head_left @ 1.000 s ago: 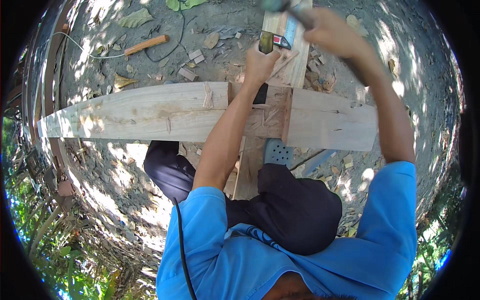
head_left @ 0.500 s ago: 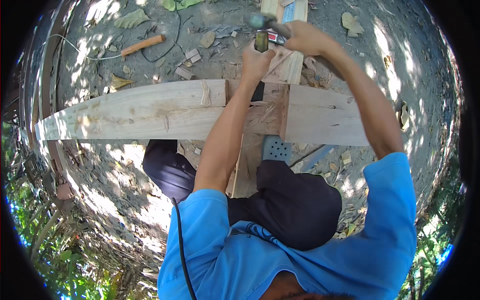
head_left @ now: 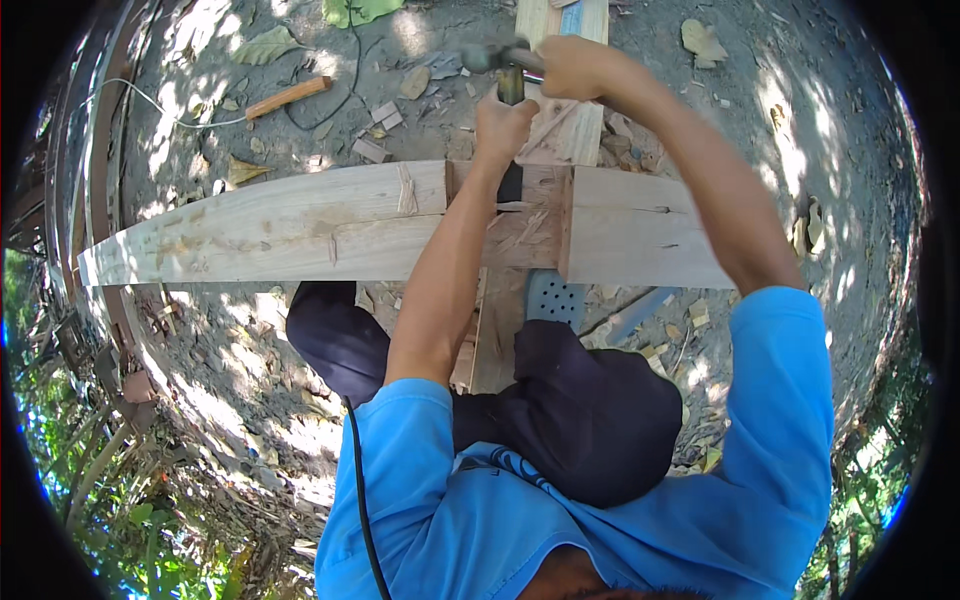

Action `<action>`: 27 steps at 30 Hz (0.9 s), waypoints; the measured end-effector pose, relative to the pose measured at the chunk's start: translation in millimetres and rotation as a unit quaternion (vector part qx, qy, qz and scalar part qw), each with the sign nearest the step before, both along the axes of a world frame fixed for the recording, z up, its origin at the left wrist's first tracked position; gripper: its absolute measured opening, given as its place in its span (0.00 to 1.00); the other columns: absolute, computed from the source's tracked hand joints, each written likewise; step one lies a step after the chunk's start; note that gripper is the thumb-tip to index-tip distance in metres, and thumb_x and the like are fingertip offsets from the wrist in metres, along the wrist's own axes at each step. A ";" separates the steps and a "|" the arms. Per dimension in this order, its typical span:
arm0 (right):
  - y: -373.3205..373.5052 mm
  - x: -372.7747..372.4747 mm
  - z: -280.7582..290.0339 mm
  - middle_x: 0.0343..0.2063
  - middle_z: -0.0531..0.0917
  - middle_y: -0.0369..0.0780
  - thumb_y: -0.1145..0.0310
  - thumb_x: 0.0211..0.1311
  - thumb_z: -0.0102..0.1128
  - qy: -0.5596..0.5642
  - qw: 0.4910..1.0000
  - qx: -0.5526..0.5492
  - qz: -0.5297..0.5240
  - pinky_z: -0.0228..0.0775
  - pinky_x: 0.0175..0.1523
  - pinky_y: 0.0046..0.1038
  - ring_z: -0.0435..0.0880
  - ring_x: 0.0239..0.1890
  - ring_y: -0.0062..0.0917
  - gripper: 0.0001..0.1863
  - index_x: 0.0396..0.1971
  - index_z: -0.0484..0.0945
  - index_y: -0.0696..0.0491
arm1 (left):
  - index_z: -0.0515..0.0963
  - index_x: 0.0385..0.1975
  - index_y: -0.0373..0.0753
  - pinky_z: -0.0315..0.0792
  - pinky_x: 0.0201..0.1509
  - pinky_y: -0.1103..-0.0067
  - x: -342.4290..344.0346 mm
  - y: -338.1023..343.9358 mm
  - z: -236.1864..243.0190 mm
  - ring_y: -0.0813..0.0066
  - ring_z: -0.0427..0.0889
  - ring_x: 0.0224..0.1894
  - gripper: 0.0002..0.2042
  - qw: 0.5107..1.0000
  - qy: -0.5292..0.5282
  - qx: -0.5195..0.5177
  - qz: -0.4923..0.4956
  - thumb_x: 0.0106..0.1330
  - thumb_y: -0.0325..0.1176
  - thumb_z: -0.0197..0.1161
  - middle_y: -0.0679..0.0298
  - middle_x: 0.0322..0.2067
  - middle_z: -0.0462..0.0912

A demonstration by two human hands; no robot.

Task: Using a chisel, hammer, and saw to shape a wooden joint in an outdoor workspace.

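Note:
My left hand point(head_left: 503, 128) is closed around the handle of a chisel point(head_left: 511, 86), whose top end sticks up out of the fist. A hammer point(head_left: 482, 58) is gripped in my right hand point(head_left: 572, 68); its head is over the chisel's top, and I cannot tell if they touch. Below both hands a long pale wooden plank point(head_left: 270, 225) lies crosswise, with a wide notch point(head_left: 540, 222) cut in it. Wood chips and splinters lie in the notch. A dark flat piece point(head_left: 511, 183) shows beside my left wrist; whether it is the chisel's blade is unclear.
Another board point(head_left: 575, 135) runs away from me beyond the plank. On the dirt ground are an orange-brown stick point(head_left: 288, 98), small wood blocks point(head_left: 372, 150), dry leaves point(head_left: 705, 42) and a thin cable point(head_left: 356, 60). A grey-blue perforated shoe point(head_left: 553, 298) is by the plank's near edge.
The hammer has swung left and slightly down, its head now over the top of the chisel. My left hand has shifted slightly left and keeps its grip.

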State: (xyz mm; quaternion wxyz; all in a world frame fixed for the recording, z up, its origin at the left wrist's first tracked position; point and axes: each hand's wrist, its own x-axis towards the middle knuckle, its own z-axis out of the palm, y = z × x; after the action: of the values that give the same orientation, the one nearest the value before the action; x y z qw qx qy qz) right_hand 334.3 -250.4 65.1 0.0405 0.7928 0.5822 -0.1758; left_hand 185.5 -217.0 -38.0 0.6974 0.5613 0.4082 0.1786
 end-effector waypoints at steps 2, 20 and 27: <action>-15.1 26.5 4.9 0.28 0.84 0.51 0.64 0.46 0.63 0.166 0.986 0.016 0.022 0.74 0.35 0.38 0.84 0.29 0.43 0.18 0.34 0.81 0.62 | 0.74 0.28 0.36 0.64 0.19 0.79 -2.1 -5.4 -6.2 0.82 0.71 0.16 0.07 1.000 0.014 0.011 -0.009 0.55 0.28 0.66 0.68 0.17 0.74; -231.9 -20.1 34.0 0.17 0.73 0.34 0.74 0.49 0.61 0.436 0.758 0.083 -0.477 0.60 0.19 0.22 0.69 0.13 0.15 0.09 0.30 0.71 0.56 | 0.74 0.29 0.36 0.66 0.18 0.83 39.8 -4.6 28.5 0.82 0.72 0.16 0.12 0.997 -0.048 -0.024 0.050 0.53 0.33 0.70 0.67 0.19 0.75; -185.0 23.6 132.0 0.18 0.74 0.31 0.67 0.52 0.65 0.213 0.852 0.215 -0.428 0.61 0.29 0.20 0.72 0.21 0.14 0.09 0.30 0.75 0.53 | 0.73 0.28 0.35 0.68 0.23 0.80 59.3 -37.3 21.1 0.81 0.71 0.19 0.12 0.995 -0.091 0.040 -0.011 0.53 0.33 0.70 0.68 0.19 0.74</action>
State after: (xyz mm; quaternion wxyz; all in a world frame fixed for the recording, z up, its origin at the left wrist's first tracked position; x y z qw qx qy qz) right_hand 357.9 -435.4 197.1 -0.3352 0.8956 0.2031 -0.2104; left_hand 244.8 -254.3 -16.9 0.7102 0.5748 0.3299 0.2376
